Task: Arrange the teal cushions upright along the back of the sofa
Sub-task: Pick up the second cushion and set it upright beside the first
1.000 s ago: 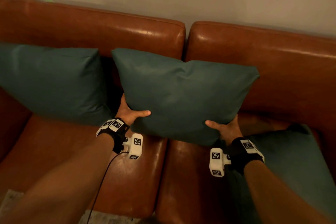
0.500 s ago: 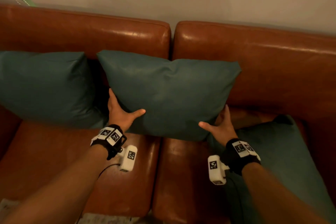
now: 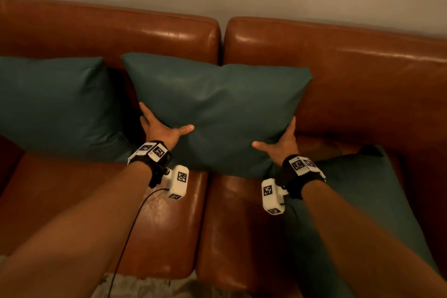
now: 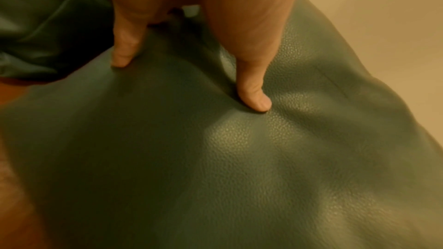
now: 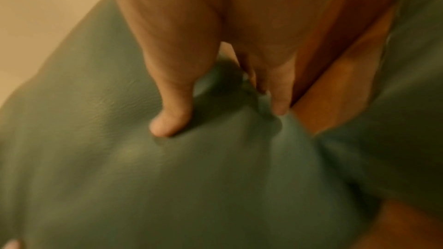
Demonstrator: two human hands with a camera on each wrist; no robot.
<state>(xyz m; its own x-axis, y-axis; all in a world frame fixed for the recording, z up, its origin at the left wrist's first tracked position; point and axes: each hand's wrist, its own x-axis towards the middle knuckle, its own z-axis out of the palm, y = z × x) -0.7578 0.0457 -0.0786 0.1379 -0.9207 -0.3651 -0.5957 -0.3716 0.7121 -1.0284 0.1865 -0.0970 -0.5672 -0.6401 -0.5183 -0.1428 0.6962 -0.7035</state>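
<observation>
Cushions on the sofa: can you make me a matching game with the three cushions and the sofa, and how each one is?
Things:
1 left cushion
2 middle cushion
3 right cushion
4 sofa

States:
A brown
B lying down on the seat
C held by the left hand and right hand
D leaning upright, untouched

Pairs: 1-D, 2-C, 3-B, 4-A

Left hand (image 3: 160,128): thumb spread across the front of the cushion (image 3: 217,109), fingers reaching up behind its left edge, gripping. Right hand (image 3: 281,144): mirrored at the lower right corner, thumb forward. Forearms (image 3: 84,225): both bare, extended forward.
</observation>
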